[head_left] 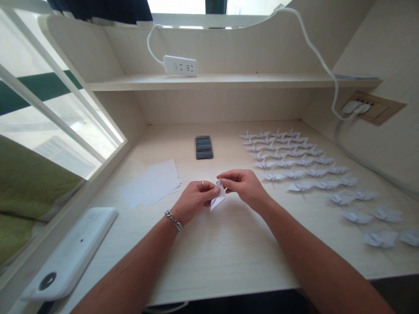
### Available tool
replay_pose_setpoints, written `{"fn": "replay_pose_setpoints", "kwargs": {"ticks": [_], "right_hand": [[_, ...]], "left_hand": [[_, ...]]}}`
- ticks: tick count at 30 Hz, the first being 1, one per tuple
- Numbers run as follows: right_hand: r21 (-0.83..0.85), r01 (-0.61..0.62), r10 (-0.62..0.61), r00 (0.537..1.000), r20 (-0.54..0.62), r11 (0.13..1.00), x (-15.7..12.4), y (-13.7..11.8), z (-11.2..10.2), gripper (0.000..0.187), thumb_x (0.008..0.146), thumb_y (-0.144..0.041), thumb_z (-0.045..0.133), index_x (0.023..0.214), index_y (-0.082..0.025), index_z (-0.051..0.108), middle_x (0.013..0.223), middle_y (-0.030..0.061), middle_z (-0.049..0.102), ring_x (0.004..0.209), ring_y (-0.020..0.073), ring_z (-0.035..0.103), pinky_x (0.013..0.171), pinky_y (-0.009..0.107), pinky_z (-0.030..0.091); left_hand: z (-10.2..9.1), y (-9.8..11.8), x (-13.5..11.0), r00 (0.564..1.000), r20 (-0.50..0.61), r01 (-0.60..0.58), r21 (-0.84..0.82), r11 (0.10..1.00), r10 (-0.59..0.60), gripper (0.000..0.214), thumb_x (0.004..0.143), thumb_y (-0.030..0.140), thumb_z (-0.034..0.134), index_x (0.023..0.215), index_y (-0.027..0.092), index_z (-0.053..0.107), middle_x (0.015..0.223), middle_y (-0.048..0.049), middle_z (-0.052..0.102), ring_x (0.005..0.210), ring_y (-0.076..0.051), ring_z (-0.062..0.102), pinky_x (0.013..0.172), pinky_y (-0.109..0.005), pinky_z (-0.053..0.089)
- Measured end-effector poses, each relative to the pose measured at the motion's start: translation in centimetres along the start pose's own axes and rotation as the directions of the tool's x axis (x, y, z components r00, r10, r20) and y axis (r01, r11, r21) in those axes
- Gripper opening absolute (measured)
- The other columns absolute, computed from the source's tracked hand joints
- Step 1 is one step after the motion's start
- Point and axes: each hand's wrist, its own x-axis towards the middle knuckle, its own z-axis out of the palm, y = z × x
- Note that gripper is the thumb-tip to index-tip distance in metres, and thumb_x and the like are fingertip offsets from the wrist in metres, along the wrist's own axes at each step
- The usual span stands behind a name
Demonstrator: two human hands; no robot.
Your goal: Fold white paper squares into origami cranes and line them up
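Observation:
A small folded piece of white paper (218, 198) is held just above the pale wooden desk (229, 253), near its middle. My left hand (194, 200), with a ring and a chain bracelet, pinches its left side. My right hand (244, 185) pinches its top edge from the right. Both hands have their fingers closed on the paper. A loose stack of white paper sheets (152, 187) lies to the left of my hands. Several finished white paper cranes (294, 161) lie in rows to the right.
A dark small box (204, 147) sits behind my hands. A white flat device (70, 253) rests on the left ledge. A white power strip (180, 65) lies on the shelf, its cable running to a wall socket (360, 107) at right. A window is at left.

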Motion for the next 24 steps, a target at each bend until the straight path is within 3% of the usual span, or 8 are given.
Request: {"fn": "replay_pose_setpoints", "kwargs": {"ticks": [8, 14, 24], "right_hand": [[0.104, -0.014, 0.013, 1.0, 0.012, 0.995, -0.06, -0.13, -0.23, 0.03, 0.056, -0.029, 0.083, 0.08, -0.015, 0.074, 0.076, 0.0058, 0.073, 0.069, 0.0159, 0.065, 0.062, 0.029, 0.052], [0.151, -0.05, 0.035, 0.994, 0.1, 0.987, 0.02, 0.24, -0.76, 0.028, 0.062, -0.032, 0.081, 0.084, -0.016, 0.073, 0.082, 0.0061, 0.074, 0.074, 0.0156, 0.067, 0.067, 0.028, 0.054], [0.167, -0.03, 0.01, 0.993, 0.115, 0.986, 0.16, 0.47, -0.87, 0.03, 0.055, -0.028, 0.086, 0.078, -0.016, 0.072, 0.072, 0.004, 0.072, 0.067, 0.0146, 0.065, 0.065, 0.029, 0.052]], "left_hand": [[0.02, 0.14, -0.12, 0.999, 0.025, 0.037, -0.046, 0.998, -0.036, 0.027, 0.066, 0.037, 0.076, 0.063, 0.013, 0.065, 0.054, 0.0014, 0.05, 0.051, -0.008, 0.038, 0.05, -0.024, 0.026], [-0.13, -0.04, -0.03, 0.997, 0.075, 0.041, -0.062, 0.997, -0.037, 0.027, 0.067, 0.037, 0.075, 0.062, 0.013, 0.063, 0.055, 0.001, 0.05, 0.051, -0.009, 0.039, 0.051, -0.024, 0.028], [-0.2, 0.05, -0.15, 0.995, 0.084, 0.046, 0.0, 0.999, -0.046, 0.025, 0.068, 0.033, 0.074, 0.058, 0.014, 0.061, 0.052, 0.0022, 0.047, 0.049, -0.008, 0.036, 0.049, -0.024, 0.026]]}}
